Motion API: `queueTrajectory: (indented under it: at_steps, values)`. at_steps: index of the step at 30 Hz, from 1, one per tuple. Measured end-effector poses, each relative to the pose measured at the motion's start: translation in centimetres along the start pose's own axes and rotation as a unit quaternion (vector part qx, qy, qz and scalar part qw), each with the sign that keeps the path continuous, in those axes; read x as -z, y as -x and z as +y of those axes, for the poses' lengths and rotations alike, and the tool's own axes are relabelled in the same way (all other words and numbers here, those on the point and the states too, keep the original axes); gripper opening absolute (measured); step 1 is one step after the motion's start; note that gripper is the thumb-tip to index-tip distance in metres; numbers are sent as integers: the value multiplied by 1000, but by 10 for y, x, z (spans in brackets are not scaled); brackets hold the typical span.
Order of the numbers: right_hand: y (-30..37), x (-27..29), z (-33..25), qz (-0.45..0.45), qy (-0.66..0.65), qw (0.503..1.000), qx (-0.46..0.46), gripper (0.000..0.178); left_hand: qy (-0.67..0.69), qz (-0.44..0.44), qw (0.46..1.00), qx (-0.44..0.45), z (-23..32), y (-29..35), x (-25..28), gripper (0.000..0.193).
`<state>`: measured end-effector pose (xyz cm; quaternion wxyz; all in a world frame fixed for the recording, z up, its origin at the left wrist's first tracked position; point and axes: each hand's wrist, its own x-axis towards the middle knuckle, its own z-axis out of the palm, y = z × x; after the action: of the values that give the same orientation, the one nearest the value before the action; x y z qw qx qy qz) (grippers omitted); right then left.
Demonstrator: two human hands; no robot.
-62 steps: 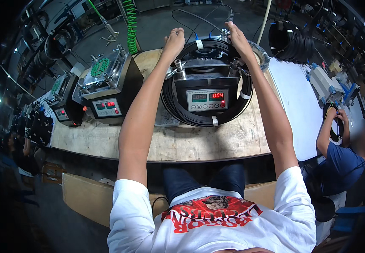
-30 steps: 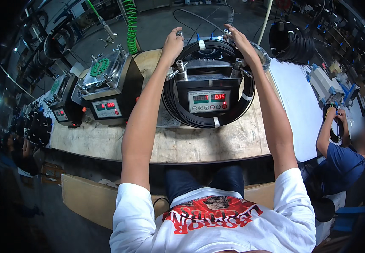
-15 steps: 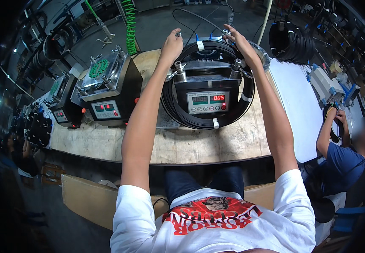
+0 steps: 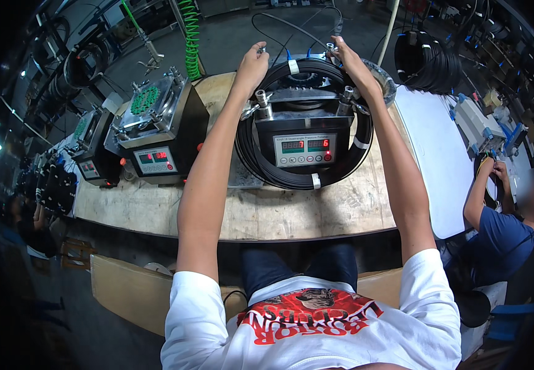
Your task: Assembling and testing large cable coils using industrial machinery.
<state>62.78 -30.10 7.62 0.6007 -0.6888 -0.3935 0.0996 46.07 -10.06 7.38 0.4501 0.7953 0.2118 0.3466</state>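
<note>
In front of me stands a black polishing machine with metal clamp posts at its corners and a lit red display. A coil of black cable, bound with white ties, hangs round it. My left hand reaches past the coil, fingers closed on the far left metal clamp post. Beyond the coil on the other side, my right hand has thumb and fingers closed at the far right clamp post. Blue-tipped cable ends rise between my hands. Both palms are hidden.
Two similar machines with green-studded plates stand left on the wooden bench. A green coiled hose hangs behind them. At right is a white tabletop, where a person in a blue shirt works. More cable coils hang behind.
The red digits on the front machine and on the left neighbouring machine have changed. My right hand has shifted very slightly; my left hand stays at its post.
</note>
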Motion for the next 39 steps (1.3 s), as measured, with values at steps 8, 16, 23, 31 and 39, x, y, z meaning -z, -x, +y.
queueTrajectory:
  at_steps: [8, 16, 23, 31, 39]
  values:
    - [4, 1, -7, -11, -38, 999, -2, 75, -6, -9, 1000, -27, -8, -7, 2, 48]
    - [4, 2, 1, -5, -46, 999, 20, 71, 0, -54, 998, -10, 11, 6, 3, 47]
    - [-1, 2, 3, 1, -48, 998, 35, 73, 1, -12, 999, -42, -4, -3, 1, 47]
    - [6, -4, -8, 4, -61, 998, 35, 73, 0, -17, 998, -58, -9, -5, 6, 46]
    - [5, 2, -4, 1, -8, 1000, 20, 76, 14, -36, 999, -9, 7, 4, 2, 43]
